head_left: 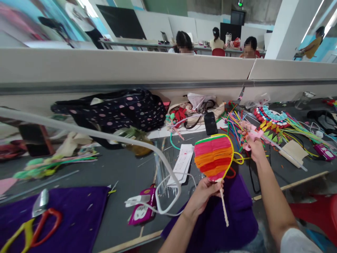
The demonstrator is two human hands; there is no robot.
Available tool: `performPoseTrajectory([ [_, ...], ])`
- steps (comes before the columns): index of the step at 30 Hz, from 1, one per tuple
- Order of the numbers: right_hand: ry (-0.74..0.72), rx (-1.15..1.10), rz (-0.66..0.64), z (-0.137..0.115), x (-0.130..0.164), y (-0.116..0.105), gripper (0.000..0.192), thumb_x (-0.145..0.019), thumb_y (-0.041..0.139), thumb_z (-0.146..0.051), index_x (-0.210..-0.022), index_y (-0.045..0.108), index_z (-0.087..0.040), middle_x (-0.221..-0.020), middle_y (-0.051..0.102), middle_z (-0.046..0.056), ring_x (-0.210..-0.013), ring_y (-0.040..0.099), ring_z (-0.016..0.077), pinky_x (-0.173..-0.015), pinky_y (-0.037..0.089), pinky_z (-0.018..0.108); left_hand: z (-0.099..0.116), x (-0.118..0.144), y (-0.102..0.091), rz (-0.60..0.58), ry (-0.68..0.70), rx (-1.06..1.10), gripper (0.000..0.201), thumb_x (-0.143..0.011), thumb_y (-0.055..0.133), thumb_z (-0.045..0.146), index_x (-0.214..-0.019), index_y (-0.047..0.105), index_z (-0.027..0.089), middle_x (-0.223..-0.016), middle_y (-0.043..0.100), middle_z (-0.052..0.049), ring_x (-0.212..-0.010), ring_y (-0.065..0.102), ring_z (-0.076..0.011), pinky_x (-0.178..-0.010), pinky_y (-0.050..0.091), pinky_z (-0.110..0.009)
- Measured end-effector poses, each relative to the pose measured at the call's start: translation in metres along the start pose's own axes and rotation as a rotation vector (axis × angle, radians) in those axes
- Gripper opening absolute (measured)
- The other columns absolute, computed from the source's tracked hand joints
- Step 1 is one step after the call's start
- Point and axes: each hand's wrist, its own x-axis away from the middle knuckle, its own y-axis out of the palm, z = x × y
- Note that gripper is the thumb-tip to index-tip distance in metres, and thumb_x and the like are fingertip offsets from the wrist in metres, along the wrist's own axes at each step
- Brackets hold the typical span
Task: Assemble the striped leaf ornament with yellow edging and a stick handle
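My left hand (204, 195) is closed around the pale handle of a hand fan (213, 156). The fan's face has pink, orange, red and green bands inside a yellow rim, and it tilts up over the purple cloth (231, 211). My right hand (255, 147) reaches farther out to the right, its fingers closed on what looks like a pink glue gun (254, 134). A long translucent glue stick (289, 156) trails from its back end. Beside that hand lies a pile of coloured pipe cleaners (234, 121). Pink fuzzy pieces partly hide the glue gun's front.
Scissors (43, 218) rest on another purple cloth (79, 203) at left. A white cable (147, 142) arches across the table. Glue sticks (160, 168), white papers (181, 163), a purple packet (143, 207), a phone (210, 123) and a spotted bag (118, 109) lie around. A low partition (131, 66) runs behind.
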Motion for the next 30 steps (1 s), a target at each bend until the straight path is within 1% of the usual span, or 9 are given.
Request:
performPoseTrajectory([
  [3,-0.025,0.086,-0.021,-0.006,0.025,-0.01,0.031,-0.08,0.071,-0.045,-0.091,0.065,-0.017,-0.069,0.064,0.0,-0.045,0.046,0.0067,-0.04,0.036,0.019,0.0,-0.005,-0.004,0.059,0.072,-0.048,0.034,-0.06,0.088,0.036,-0.081,0.075,0.013,-0.071,0.069,-0.004,-0.063,0.063,-0.0145,-0.065,0.053,-0.027],
  [7,0.045,0.185,-0.14,-0.009,0.07,-0.014,0.031,-0.08,0.07,-0.044,-0.098,0.066,-0.019,-0.079,0.066,0.001,-0.043,0.041,0.0052,-0.04,0.037,0.02,0.004,-0.008,-0.007,0.054,0.141,-0.095,0.032,-0.063,0.086,0.036,-0.082,0.075,0.013,-0.074,0.071,-0.005,-0.068,0.063,-0.016,-0.067,0.052,-0.027],
  [10,0.153,0.358,-0.299,-0.008,0.1,-0.012,0.04,-0.079,0.071,-0.043,-0.112,0.068,-0.022,-0.079,0.068,0.003,-0.053,0.053,0.0106,-0.048,0.047,0.022,0.009,-0.009,-0.008,0.054,0.164,-0.1,0.032,-0.063,0.086,0.035,-0.083,0.075,0.014,-0.075,0.07,-0.004,-0.067,0.061,-0.0158,-0.067,0.052,-0.028],
  [13,0.22,0.488,-0.359,-0.005,0.119,-0.01,0.038,-0.078,0.07,-0.048,-0.104,0.073,-0.02,-0.085,0.072,0.006,-0.07,0.065,0.0191,-0.064,0.056,0.028,0.014,-0.011,-0.007,0.064,0.194,-0.12,0.031,-0.063,0.086,0.035,-0.083,0.075,0.014,-0.076,0.07,-0.003,-0.066,0.06,-0.0154,-0.066,0.052,-0.028],
  [16,0.254,0.561,-0.375,-0.001,0.127,-0.012,0.036,-0.079,0.069,-0.049,-0.101,0.074,-0.021,-0.09,0.074,0.007,-0.082,0.068,0.0231,-0.074,0.057,0.031,0.015,-0.012,-0.008,0.056,0.221,-0.159,0.031,-0.063,0.085,0.036,-0.082,0.075,0.013,-0.074,0.069,-0.003,-0.063,0.059,-0.015,-0.065,0.051,-0.028],
  [20,0.252,0.548,-0.442,0.001,0.13,-0.014,0.045,-0.083,0.066,-0.048,-0.121,0.067,-0.024,-0.115,0.071,0.007,-0.099,0.067,0.0239,-0.088,0.055,0.033,0.014,-0.014,-0.008,0.065,0.245,-0.208,0.03,-0.065,0.083,0.037,-0.08,0.074,0.013,-0.069,0.069,-0.003,-0.062,0.059,-0.0153,-0.062,0.05,-0.027],
  [24,0.235,0.607,-0.413,-0.001,0.129,-0.013,0.042,-0.084,0.064,-0.051,-0.116,0.07,-0.025,-0.101,0.075,0.007,-0.092,0.069,0.0236,-0.084,0.056,0.033,0.015,-0.013,-0.006,0.059,0.249,-0.223,0.031,-0.065,0.083,0.038,-0.08,0.073,0.013,-0.067,0.068,-0.003,-0.06,0.059,-0.0154,-0.06,0.049,-0.027],
  [28,0.177,0.608,-0.446,-0.002,0.129,-0.01,0.048,-0.083,0.065,-0.053,-0.12,0.068,-0.024,-0.104,0.074,0.007,-0.094,0.068,0.0245,-0.083,0.056,0.032,0.015,-0.012,-0.004,0.057,0.25,-0.209,0.03,-0.066,0.083,0.039,-0.078,0.073,0.013,-0.065,0.068,-0.003,-0.058,0.06,-0.0156,-0.059,0.05,-0.027],
  [30,0.172,0.626,-0.422,-0.001,0.13,-0.011,0.045,-0.083,0.065,-0.053,-0.116,0.07,-0.023,-0.098,0.074,0.006,-0.088,0.069,0.0236,-0.079,0.057,0.031,0.015,-0.012,-0.004,0.068,0.246,-0.193,0.03,-0.065,0.084,0.038,-0.079,0.074,0.013,-0.067,0.07,-0.003,-0.06,0.062,-0.0164,-0.061,0.051,-0.027],
])
